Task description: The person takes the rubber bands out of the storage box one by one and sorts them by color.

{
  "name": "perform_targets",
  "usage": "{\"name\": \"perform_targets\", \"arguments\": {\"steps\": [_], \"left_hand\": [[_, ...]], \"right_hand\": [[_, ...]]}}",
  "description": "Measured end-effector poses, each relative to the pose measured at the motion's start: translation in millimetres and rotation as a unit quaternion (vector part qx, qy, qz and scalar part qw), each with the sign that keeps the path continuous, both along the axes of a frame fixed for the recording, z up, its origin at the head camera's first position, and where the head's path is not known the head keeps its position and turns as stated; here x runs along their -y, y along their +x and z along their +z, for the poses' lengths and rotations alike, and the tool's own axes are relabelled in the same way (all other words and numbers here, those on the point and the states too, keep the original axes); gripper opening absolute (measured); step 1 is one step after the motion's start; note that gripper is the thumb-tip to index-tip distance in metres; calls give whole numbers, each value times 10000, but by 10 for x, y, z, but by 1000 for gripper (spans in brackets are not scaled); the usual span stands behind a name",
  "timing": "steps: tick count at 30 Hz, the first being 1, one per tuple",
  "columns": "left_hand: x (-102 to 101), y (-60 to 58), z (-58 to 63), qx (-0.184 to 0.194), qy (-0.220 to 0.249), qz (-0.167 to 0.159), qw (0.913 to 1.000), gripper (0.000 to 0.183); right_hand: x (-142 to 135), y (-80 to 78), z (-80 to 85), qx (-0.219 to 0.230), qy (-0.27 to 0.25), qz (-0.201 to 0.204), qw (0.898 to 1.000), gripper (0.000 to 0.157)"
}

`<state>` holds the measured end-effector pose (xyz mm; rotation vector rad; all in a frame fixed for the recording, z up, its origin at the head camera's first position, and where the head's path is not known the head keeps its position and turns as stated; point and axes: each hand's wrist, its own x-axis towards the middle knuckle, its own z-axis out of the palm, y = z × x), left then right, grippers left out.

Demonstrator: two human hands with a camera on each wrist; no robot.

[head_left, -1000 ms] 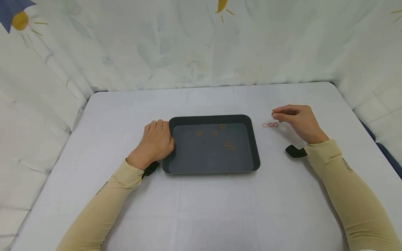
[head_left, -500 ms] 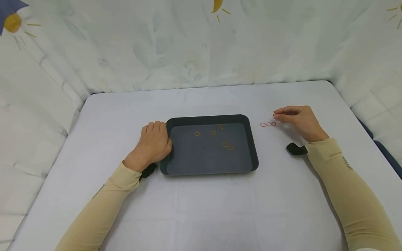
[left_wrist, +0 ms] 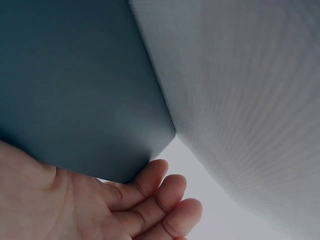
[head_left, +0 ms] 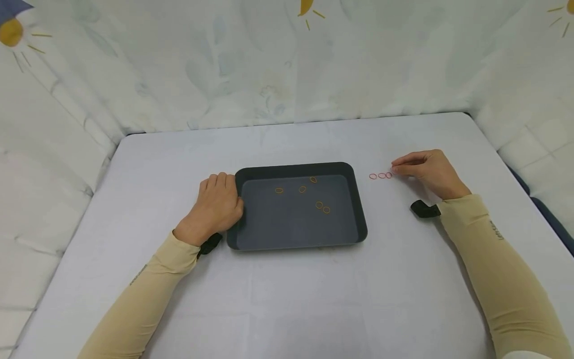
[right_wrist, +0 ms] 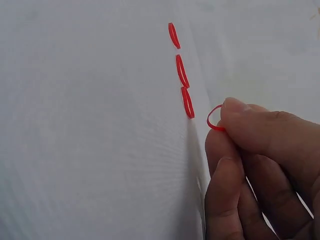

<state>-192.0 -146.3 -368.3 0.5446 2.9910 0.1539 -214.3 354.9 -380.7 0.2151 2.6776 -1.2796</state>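
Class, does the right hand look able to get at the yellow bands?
Probably yes: the yellow bands lie uncovered in the tray, and the left hand holds its left end, though the right hand pinches a red band.

The tray (head_left: 278,227) sits on the bench (head_left: 305,304) with five rings (head_left: 323,207) in it, the left hand (head_left: 217,204) at its left end. Rightward, three loose rings (head_left: 385,175) lie in a row, then the right hand (head_left: 428,172), another ring (right_wrist: 209,120) between its fingers.

I see the head view evenly bright, soft shadows on the tabletop (head_left: 296,304). My left-wrist picture is dimmer, the tray (left_wrist: 75,90) shaded.
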Motion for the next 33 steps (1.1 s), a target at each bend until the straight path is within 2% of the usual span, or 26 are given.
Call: {"name": "perform_targets", "arguments": {"steps": [8,16,23,33], "left_hand": [[3,3,-5,-81,-5,-1,10000,23],[3,5,-7,-152,59,-19,9999,22],[6,3,-11,-110,39,-14,9999,24],[4,9,-10,-196,4,-39,9998,22]], "right_hand": [[-10,3,11,49,73,30,10000,48],[-7,-3,9,-48,419,132,9990,43],[-20,7,30,-1,393,84,9992,48],[-4,5,30,1,599,274,9978,45]]}}
